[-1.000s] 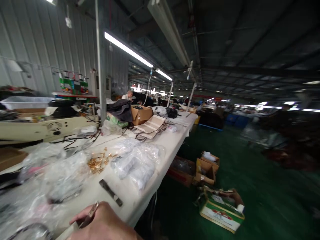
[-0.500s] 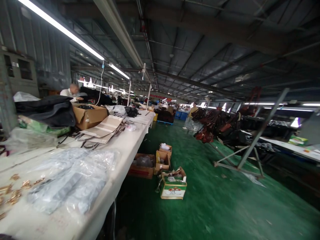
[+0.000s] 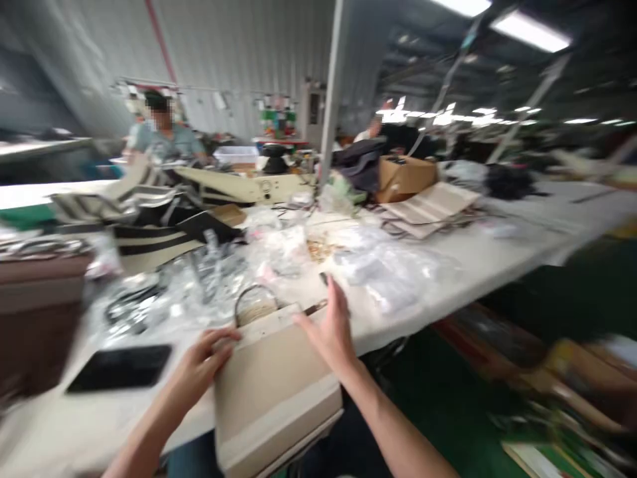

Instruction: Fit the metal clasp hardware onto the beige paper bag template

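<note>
A beige handbag (image 3: pixel 273 385) with a paler stripe and a thin loop handle (image 3: pixel 256 300) stands at the near edge of the white table (image 3: pixel 497 255), tilted toward me. My left hand (image 3: pixel 206 355) curls its fingers over the bag's top left edge. My right hand (image 3: pixel 328 328) rests against the top right edge with its fingers stretched upward. A small dark piece (image 3: pixel 316 307) lies by its thumb; blur hides whether the hand holds it.
A black phone (image 3: pixel 122 365) lies to the left, beside a brown box (image 3: pixel 34 299). Clear plastic bags (image 3: pixel 383 265), gold hardware (image 3: pixel 318 249), striped bags (image 3: pixel 149 226), a cardboard box (image 3: pixel 405 176) and a sewing machine (image 3: pixel 239 186) crowd the table. A person (image 3: pixel 162 133) sits at the back left. Green floor (image 3: pixel 448 398) is on the right.
The view has swung from the aisle back to the left and down onto the table. Both hands and the beige handbag have come into view.
</note>
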Demonstrator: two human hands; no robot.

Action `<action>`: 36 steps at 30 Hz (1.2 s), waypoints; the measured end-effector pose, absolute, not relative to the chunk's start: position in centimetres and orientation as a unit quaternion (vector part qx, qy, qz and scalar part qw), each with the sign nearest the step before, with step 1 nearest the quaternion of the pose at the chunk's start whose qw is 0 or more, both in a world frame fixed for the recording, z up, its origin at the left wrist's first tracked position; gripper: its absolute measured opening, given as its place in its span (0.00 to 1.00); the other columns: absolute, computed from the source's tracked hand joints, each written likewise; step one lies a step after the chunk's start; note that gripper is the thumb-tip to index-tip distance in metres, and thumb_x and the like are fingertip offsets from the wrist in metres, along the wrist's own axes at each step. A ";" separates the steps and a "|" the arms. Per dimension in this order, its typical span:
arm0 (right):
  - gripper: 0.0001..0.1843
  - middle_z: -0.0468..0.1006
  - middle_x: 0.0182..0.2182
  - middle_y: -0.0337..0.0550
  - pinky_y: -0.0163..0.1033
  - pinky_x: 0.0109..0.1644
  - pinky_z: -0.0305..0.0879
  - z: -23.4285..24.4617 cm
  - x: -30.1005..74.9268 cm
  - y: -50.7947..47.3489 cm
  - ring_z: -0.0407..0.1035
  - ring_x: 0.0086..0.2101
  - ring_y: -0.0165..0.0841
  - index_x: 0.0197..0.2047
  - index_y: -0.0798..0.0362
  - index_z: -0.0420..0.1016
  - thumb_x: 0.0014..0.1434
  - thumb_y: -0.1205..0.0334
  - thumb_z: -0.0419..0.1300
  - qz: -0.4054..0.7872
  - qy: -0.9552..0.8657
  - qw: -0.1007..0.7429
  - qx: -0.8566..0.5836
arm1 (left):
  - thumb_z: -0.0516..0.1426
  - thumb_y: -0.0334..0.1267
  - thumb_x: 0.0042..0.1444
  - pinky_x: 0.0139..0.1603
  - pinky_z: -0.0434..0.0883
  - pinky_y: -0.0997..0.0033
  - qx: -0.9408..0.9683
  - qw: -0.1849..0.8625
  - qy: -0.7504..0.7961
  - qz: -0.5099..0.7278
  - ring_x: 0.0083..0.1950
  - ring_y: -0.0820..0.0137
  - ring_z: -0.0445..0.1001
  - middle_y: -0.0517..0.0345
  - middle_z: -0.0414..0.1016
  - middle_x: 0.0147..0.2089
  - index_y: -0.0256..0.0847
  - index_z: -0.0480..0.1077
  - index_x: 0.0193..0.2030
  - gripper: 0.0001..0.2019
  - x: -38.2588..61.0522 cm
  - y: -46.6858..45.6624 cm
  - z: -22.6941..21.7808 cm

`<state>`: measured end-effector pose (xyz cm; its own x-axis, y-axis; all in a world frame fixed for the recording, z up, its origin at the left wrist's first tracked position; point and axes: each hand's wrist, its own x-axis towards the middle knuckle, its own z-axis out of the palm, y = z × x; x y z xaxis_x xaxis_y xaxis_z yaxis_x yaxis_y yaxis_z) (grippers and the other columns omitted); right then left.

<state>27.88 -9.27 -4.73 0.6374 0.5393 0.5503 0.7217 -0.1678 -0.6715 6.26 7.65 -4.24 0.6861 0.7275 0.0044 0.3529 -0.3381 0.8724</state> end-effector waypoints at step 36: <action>0.12 0.81 0.56 0.51 0.56 0.59 0.66 -2.5 22.9 -8.7 0.71 0.54 0.48 0.60 0.49 0.77 0.80 0.69 0.56 -0.051 -0.712 0.210 -0.668 | 0.65 0.35 0.61 0.72 0.68 0.46 0.902 0.305 0.267 0.147 0.63 0.50 0.72 0.48 0.76 0.57 0.49 0.85 0.52 0.13 5.2 8.4 -0.3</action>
<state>22.89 -8.69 -2.46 -0.0183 0.9298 0.3675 0.9728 0.1014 -0.2082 5.20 8.39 -0.28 0.8146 0.5709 0.1025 0.3915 -0.6715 0.6291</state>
